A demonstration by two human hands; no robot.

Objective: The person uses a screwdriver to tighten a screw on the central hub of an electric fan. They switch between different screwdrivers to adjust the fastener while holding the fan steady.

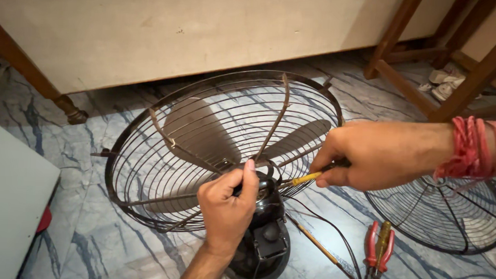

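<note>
Partly hidden — screwdriver (307,178) tip behind left hand (227,206), handle inside right hand (376,155).

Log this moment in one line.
left hand: grips fan motor | right hand: holds yellow-handled screwdriver at rear guard

hands (290,179) on fan (220,149), yellow screwdriver (307,178)

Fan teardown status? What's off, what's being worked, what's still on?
Done: one wire guard half lies detached on the floor. In hand: left hand grips the motor housing; right hand drives a yellow-tipped screwdriver in at the hub. Left: rear guard and blades remain mounted. Red-handled pliers lie unused.
</note>
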